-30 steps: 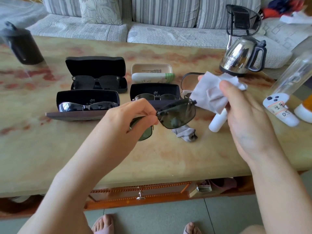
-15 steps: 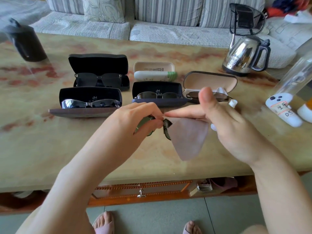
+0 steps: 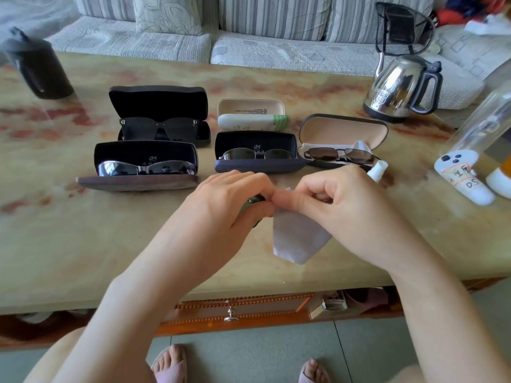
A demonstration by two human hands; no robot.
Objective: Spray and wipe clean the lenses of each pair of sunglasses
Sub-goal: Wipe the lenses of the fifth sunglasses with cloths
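Your left hand [image 3: 229,197] is closed around a pair of sunglasses [image 3: 253,201], and only a sliver of dark frame and green lens peeks out between your fingers. Your right hand [image 3: 340,211] is pinched tight on a grey cloth [image 3: 297,239], thumb and fingers pressed together right against the left hand; the loose end of the cloth hangs down over the table [image 3: 83,244]. Both hands are held above the near middle of the tabletop, and the lens under the cloth is hidden.

Behind your hands, four open cases sit in two rows. Far left, a black case [image 3: 159,103] holds black sunglasses [image 3: 159,128]. In front of it a case with a dark lid [image 3: 145,157] holds a silver-framed pair [image 3: 146,168]. A navy case [image 3: 255,146] in the middle carries a thin-framed pair [image 3: 257,154], and to its right a tan-lined case [image 3: 343,131] holds a brown-lensed pair [image 3: 340,155]. A white case with a green end [image 3: 253,121] sits behind the navy one. The tip of a white spray bottle [image 3: 378,170] shows just past your right knuckles. A steel kettle [image 3: 401,87] stands far right.
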